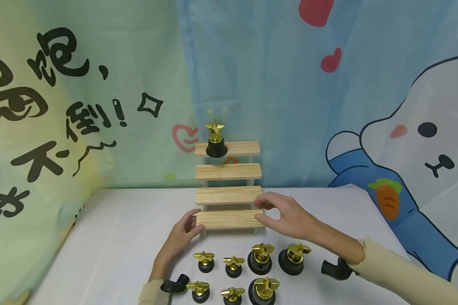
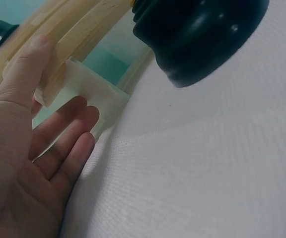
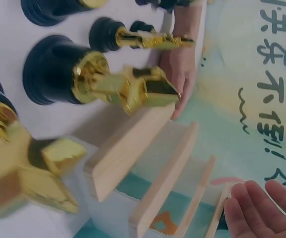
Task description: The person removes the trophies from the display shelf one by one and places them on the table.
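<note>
A four-step display stand with pale wooden boards (image 1: 229, 195) stands against the backdrop. A gold star trophy (image 1: 215, 135) with a black base is on its top step, towards the left. My left hand (image 1: 184, 232) holds the left end of the lowest board (image 2: 58, 74); its thumb lies along the wood, while other fingers are beside the whitish side panel (image 2: 91, 84). At the stand's right side, my right hand (image 1: 286, 215) overlaps the lower boards in the head view. In the right wrist view, its relaxed fingers (image 3: 254, 210) appear apart from the boards, holding nothing.
Several more star trophies stand in front of the stand on the white tabletop (image 1: 118, 245). Smaller ones (image 1: 204, 262) are on the left, larger ones (image 1: 261, 258) on the right. A printed cloth backdrop (image 1: 275, 106) hangs directly behind.
</note>
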Action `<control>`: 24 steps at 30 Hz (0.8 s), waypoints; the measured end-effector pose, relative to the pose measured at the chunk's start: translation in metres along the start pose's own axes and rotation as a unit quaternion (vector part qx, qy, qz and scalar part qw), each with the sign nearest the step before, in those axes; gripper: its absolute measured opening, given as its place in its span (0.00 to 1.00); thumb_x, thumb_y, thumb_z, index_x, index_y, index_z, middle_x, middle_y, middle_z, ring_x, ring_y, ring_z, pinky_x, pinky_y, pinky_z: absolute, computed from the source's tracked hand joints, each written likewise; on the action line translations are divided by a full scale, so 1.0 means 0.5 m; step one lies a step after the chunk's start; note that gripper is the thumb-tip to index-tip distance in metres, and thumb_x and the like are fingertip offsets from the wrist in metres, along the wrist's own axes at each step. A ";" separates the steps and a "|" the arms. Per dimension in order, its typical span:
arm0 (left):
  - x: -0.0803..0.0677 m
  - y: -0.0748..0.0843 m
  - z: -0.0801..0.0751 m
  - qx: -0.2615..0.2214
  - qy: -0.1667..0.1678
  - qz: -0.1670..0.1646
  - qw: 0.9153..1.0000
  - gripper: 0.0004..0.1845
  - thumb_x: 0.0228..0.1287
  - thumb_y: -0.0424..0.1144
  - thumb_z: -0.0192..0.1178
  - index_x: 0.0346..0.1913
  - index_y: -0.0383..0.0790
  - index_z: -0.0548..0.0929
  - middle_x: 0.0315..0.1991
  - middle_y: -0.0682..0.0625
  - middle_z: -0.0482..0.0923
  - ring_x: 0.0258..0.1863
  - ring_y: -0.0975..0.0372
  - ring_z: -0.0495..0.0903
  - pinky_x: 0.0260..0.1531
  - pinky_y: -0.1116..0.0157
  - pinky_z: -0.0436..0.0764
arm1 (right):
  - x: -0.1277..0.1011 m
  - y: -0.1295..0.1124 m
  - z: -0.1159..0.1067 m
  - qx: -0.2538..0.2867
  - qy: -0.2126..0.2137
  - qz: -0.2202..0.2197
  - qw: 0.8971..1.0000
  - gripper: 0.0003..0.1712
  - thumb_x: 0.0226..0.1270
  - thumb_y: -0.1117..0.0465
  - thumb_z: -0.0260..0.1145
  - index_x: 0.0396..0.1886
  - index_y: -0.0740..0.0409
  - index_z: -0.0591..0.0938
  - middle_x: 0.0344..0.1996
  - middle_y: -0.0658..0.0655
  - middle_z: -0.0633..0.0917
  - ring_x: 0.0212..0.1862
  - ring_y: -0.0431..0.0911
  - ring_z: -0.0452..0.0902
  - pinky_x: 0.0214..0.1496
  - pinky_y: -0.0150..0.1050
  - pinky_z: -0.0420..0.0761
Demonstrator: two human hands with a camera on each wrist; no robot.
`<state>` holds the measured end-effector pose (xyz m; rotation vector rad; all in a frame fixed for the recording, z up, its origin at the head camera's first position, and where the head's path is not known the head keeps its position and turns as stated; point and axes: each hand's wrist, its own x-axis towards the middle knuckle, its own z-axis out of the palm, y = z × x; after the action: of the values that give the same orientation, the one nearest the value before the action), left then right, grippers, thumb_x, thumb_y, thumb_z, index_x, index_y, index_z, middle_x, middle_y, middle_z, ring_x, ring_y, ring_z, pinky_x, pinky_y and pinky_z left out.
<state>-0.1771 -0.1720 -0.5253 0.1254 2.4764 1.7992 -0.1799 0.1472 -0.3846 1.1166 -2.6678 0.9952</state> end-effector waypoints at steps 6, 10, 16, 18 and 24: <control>0.007 -0.020 0.000 0.007 0.001 -0.005 1.000 0.32 0.63 0.40 0.65 0.69 0.40 0.68 0.55 0.40 0.80 0.52 0.52 0.81 0.46 0.75 0.78 | 0.046 0.013 -0.009 0.022 -0.004 0.034 0.999 0.16 0.67 0.55 0.65 0.52 0.55 0.79 0.45 0.55 0.84 0.47 0.45 0.81 0.52 0.43 0.82; 0.022 -0.049 0.004 0.007 0.005 0.003 1.000 0.32 0.63 0.39 0.65 0.69 0.42 0.68 0.54 0.41 0.81 0.52 0.52 0.81 0.45 0.74 0.78 | 0.076 0.031 -0.019 0.046 0.006 0.068 0.997 0.16 0.69 0.55 0.64 0.52 0.57 0.78 0.47 0.59 0.83 0.49 0.48 0.81 0.54 0.45 0.81; 0.029 -0.063 0.002 -0.001 0.002 0.006 1.000 0.31 0.61 0.42 0.67 0.67 0.48 0.70 0.53 0.45 0.82 0.50 0.57 0.82 0.45 0.72 0.79 | 0.114 0.066 -0.035 0.078 0.033 0.120 0.989 0.20 0.72 0.54 0.59 0.56 0.63 0.75 0.51 0.62 0.82 0.52 0.54 0.79 0.58 0.50 0.78; 0.029 -0.063 0.001 0.000 0.003 0.008 1.000 0.31 0.61 0.43 0.67 0.67 0.48 0.70 0.52 0.45 0.82 0.49 0.57 0.82 0.46 0.72 0.79 | 0.125 0.077 -0.039 0.076 0.046 0.131 0.987 0.21 0.73 0.54 0.59 0.57 0.64 0.74 0.51 0.63 0.81 0.53 0.55 0.79 0.58 0.51 0.77; 0.026 -0.057 0.006 0.008 0.010 0.002 1.000 0.31 0.63 0.40 0.65 0.68 0.44 0.69 0.53 0.43 0.81 0.51 0.53 0.82 0.45 0.73 0.79 | 0.149 0.105 -0.049 0.064 0.068 0.140 0.986 0.20 0.72 0.55 0.59 0.56 0.64 0.75 0.52 0.65 0.82 0.53 0.58 0.79 0.58 0.53 0.77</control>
<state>-0.1904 -0.1765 -0.5537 0.1141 2.5050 1.7919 -0.2732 0.1441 -0.3704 0.6730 -2.7314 1.2520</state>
